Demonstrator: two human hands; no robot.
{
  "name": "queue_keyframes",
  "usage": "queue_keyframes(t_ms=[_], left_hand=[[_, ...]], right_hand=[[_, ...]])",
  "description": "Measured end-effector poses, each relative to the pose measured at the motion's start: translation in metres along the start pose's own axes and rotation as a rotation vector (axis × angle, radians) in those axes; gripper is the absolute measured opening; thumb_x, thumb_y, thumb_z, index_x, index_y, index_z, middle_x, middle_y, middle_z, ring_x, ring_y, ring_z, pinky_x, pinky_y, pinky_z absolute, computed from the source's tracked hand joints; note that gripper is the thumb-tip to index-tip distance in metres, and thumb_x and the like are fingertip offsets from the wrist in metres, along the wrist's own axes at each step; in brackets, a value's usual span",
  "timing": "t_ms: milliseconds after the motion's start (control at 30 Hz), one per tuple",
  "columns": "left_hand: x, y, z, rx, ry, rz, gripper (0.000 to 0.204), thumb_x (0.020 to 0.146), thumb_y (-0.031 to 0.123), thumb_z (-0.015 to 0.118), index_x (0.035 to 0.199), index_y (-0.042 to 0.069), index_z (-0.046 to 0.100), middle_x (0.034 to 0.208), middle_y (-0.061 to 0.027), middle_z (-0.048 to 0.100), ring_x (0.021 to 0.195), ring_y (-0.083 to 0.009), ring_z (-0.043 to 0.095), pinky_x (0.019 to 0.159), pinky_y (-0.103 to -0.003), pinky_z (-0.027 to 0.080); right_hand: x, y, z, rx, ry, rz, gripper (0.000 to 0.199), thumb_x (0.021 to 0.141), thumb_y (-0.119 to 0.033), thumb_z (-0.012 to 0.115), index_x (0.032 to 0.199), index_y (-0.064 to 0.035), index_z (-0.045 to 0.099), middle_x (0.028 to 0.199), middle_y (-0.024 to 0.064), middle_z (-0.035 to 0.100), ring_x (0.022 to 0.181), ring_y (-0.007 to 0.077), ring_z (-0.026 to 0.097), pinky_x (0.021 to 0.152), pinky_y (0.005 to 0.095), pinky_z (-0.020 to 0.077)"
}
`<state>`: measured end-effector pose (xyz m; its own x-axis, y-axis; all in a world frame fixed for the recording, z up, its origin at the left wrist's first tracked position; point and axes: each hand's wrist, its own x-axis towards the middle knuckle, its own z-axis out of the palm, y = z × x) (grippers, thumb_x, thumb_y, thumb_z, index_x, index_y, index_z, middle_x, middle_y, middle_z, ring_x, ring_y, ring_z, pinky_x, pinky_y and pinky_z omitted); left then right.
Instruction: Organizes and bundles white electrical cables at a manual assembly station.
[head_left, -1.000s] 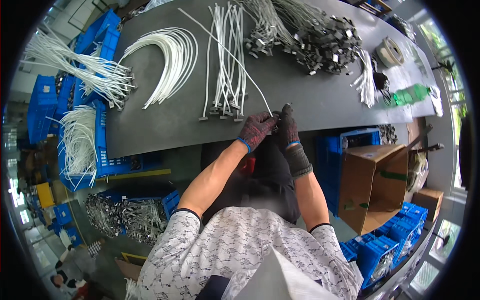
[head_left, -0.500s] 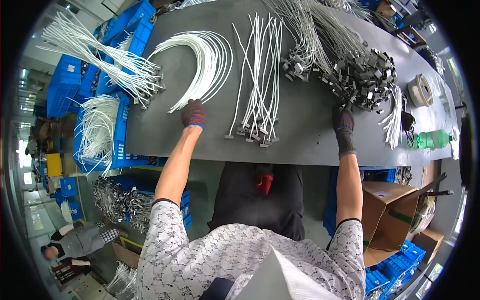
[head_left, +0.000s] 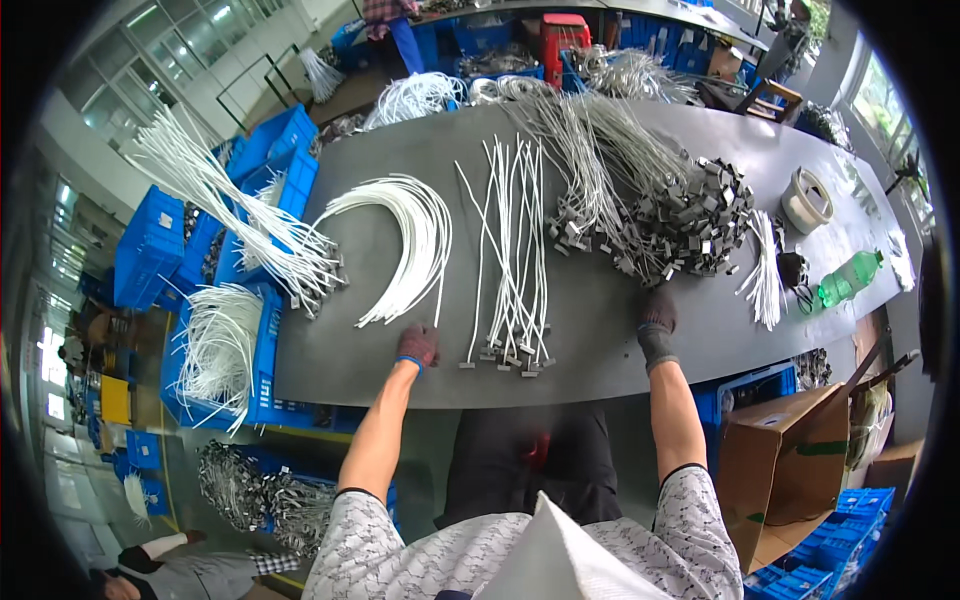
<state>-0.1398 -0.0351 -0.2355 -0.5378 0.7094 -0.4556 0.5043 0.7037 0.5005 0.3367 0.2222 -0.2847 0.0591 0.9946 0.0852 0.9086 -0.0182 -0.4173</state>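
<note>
A curved bundle of white cords (head_left: 425,225) lies on the grey table (head_left: 320,355). My left hand (head_left: 419,344), in a dark red knit glove, has its fingers drawn together at the bundle's near end, on the end of one cord that sticks out past the rest. My right hand (head_left: 657,310), gloved in dark knit, is closed at the near edge of a heap of grey clip-like blocks (head_left: 690,225); whatever is in its fingers is hidden. Between my hands, straighter white cords (head_left: 513,240) lie crossed, with small grey end pieces towards me.
Blue crates (head_left: 265,350) holding white cords stand along the left. On the right side of the table are a small white cord bundle (head_left: 765,275), a tape roll (head_left: 807,202) and a green bottle (head_left: 850,278). An open cardboard box (head_left: 780,465) stands below right.
The view has tilted up, showing more of the far room. My left hand has shifted right along the near end of the curved bundle. My right hand stays beside the heap.
</note>
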Motion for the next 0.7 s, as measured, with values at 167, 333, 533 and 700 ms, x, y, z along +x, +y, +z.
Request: queue_keyframes(t_ms=[167,333,533,700], left_hand=[[-0.036,-0.03,0.005,-0.77,-0.054,-0.134,0.016,0.083,0.02,0.073,0.085,0.007,0.065,0.07,-0.0061,0.065,0.055,-0.017,0.062,0.052,-0.036,0.056],[-0.078,-0.024,-0.006,-0.99,-0.26,-0.108,0.017,0.085,0.017,0.075,0.098,0.009,0.068,0.076,-0.0029,0.065,0.056,-0.0121,0.057,0.05,-0.029,0.049],[-0.101,0.027,-0.007,-1.132,-0.395,-0.097,0.025,0.087,0.016,0.075,0.111,0.011,0.07,0.078,0.0006,0.063,0.061,-0.0075,0.055,0.05,-0.024,0.043],[-0.114,0.04,-0.005,-1.312,-0.495,0.063,0.021,0.095,0.02,0.067,0.11,0.005,0.066,0.087,0.0007,0.063,0.058,-0.0036,0.049,0.052,-0.019,0.04]], right_hand=[[-0.051,-0.03,-0.01,0.055,0.172,0.03,0.029,0.092,-0.026,0.057,0.113,-0.0079,0.063,0.108,0.0226,0.064,0.096,0.0433,0.065,0.078,0.0496,0.0545],[-0.1,-0.038,-0.057,-0.027,0.072,0.116,0.028,0.09,-0.026,0.061,0.109,-0.0057,0.062,0.112,0.021,0.061,0.095,0.0437,0.065,0.078,0.0506,0.0539],[-0.107,0.018,-0.074,0.046,-0.246,0.032,0.042,0.089,-0.028,0.067,0.12,-0.0015,0.061,0.107,0.0255,0.064,0.09,0.0442,0.064,0.072,0.0497,0.0523],[-0.18,-0.03,-0.144,1.441,-1.117,0.292,0.029,0.092,-0.011,0.063,0.119,-0.0004,0.064,0.094,0.0107,0.067,0.083,0.0202,0.066,0.065,0.0296,0.0529]])
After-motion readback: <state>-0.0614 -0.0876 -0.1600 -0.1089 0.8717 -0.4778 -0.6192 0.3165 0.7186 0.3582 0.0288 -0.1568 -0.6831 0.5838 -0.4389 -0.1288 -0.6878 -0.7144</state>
